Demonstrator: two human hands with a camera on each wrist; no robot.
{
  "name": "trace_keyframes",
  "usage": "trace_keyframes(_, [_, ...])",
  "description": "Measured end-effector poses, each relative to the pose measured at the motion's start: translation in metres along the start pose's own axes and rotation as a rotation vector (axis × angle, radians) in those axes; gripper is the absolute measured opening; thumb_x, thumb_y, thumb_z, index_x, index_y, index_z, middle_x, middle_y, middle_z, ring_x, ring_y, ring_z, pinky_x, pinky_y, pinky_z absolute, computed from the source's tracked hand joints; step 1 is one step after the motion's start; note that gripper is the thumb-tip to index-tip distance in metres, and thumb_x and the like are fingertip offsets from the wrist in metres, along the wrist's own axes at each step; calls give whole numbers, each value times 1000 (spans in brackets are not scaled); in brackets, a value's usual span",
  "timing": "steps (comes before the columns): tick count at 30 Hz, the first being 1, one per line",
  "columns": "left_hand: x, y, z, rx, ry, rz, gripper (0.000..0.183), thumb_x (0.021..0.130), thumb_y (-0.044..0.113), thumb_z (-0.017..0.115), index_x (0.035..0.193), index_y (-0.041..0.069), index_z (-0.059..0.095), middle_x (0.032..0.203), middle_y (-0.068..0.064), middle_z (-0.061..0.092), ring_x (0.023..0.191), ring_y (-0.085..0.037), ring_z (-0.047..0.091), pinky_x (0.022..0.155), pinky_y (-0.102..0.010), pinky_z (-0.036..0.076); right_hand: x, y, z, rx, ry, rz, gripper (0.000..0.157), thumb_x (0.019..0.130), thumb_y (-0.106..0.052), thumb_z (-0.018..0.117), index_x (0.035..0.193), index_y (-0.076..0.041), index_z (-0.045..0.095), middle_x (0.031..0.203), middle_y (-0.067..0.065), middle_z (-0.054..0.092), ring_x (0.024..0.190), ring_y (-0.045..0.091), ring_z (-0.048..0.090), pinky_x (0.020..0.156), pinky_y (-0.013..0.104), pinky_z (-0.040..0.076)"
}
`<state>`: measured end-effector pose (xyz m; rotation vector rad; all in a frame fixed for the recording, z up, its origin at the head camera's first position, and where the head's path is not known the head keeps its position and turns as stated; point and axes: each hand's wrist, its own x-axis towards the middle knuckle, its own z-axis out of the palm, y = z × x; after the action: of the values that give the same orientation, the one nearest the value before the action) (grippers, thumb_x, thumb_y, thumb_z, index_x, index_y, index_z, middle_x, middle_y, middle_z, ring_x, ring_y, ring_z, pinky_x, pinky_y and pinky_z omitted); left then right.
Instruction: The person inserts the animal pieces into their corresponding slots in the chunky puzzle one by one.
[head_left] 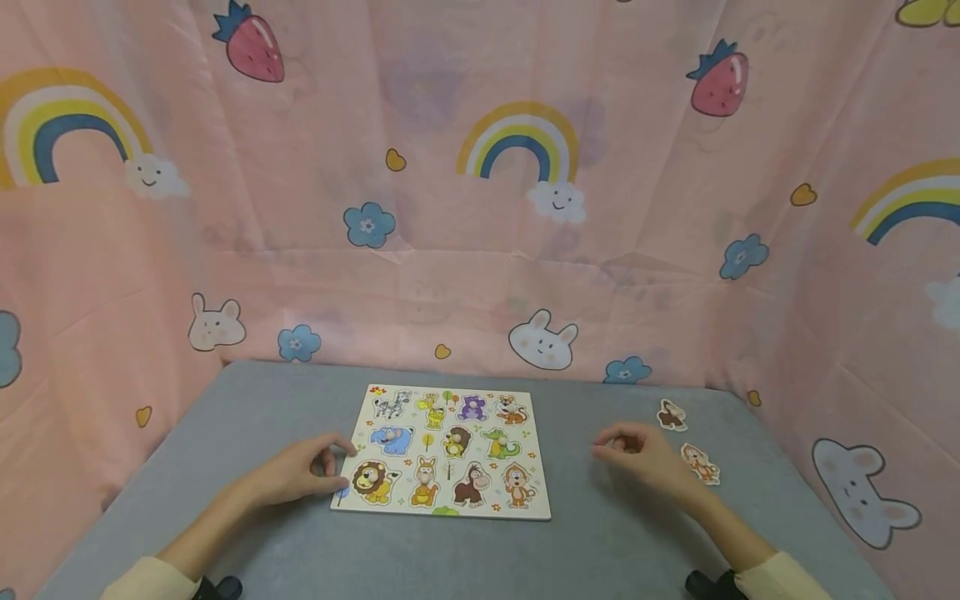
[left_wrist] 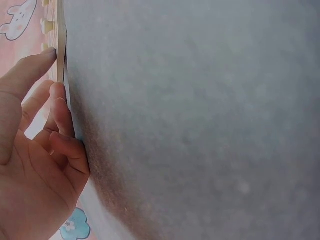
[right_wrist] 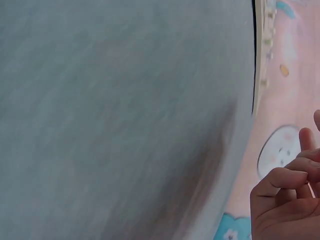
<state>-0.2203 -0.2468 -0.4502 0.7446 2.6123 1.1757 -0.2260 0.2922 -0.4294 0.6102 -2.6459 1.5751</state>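
Note:
A pale wooden puzzle board [head_left: 408,510] with cartoon animals lies on the grey table. My left hand [head_left: 296,471] holds its left edge near the front corner, thumb beside the lion [head_left: 375,483]. In the left wrist view the thumb [left_wrist: 35,70] meets the board's edge [left_wrist: 61,45], with the other fingers bent below. Right of the board, my right hand [head_left: 648,458] hovers over the table with loosely curled fingers and nothing in them. Nearest to it are two loose pieces: a monkey [head_left: 701,464] and a brown ape [head_left: 671,415].
The grey table [head_left: 585,550] reaches back to a pink curtain [head_left: 450,283] printed with rainbows, rabbits and strawberries, which also hangs along both sides. Small knobs [right_wrist: 265,82] stand up from the board in the right wrist view.

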Motion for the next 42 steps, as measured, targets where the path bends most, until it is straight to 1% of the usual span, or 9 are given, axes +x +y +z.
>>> trace_keyframes(4, [0,-2,1,-7,1,-5,37,91,18,79,121,7,60,81,0,55,60,-9,46,55,-25,39,-6,9,-12,-39,10,50,25,95,-19,75,108,2,72,73,6,56,62,11,47,57,30,42])
trace_keyframes(10, [0,-2,1,-15,9,-17,37,90,17,79,120,7,61,81,0,55,61,-10,47,55,-26,39,-14,26,-42,-90,49,21,25,95,-14,74,112,4,70,72,10,56,60,14,47,54,32,42])
trace_keyframes(14, [0,-1,1,-5,13,-20,37,90,17,79,120,7,61,81,1,55,61,-10,47,56,-26,39,-19,35,-63,-70,70,29,26,96,-12,72,115,6,67,69,13,52,48,11,38,40,32,37])
trace_keyframes(17, [0,0,1,1,15,-23,37,90,17,79,120,7,61,81,1,55,61,-10,47,56,-26,38,-21,41,-75,-47,76,46,28,98,-11,70,117,8,64,65,19,50,39,19,34,33,35,34])
trace_keyframes(20, [0,1,1,-2,16,-26,37,90,17,79,120,7,61,81,1,55,61,-10,47,55,-25,38,-22,48,-83,-69,95,50,27,98,-10,69,118,7,64,64,25,50,39,32,40,35,40,39])
trace_keyframes(22, [0,1,1,-3,17,-30,37,90,17,79,120,7,61,81,1,55,61,-10,47,55,-25,38,-21,52,-87,-101,115,47,26,98,-10,70,117,6,65,64,26,52,42,36,45,37,41,41])
trace_keyframes(28, [1,1,1,-1,16,-39,38,90,18,79,120,8,61,81,1,55,61,-10,47,55,-25,38,-18,63,-96,-197,159,48,28,97,-13,72,116,6,67,66,21,54,48,31,50,44,37,43])
trace_keyframes(32, [1,1,1,-1,15,-38,37,90,18,79,120,7,61,81,1,55,61,-10,47,55,-25,38,-12,70,-103,-222,168,90,34,96,-17,73,120,7,66,68,19,57,50,29,50,46,37,44])
trace_keyframes(42, [1,1,1,-11,12,-37,37,90,17,79,120,6,61,81,0,55,60,-10,47,55,-25,38,-2,89,-117,-294,178,103,44,93,-22,77,124,7,64,78,13,62,63,18,52,54,31,43])
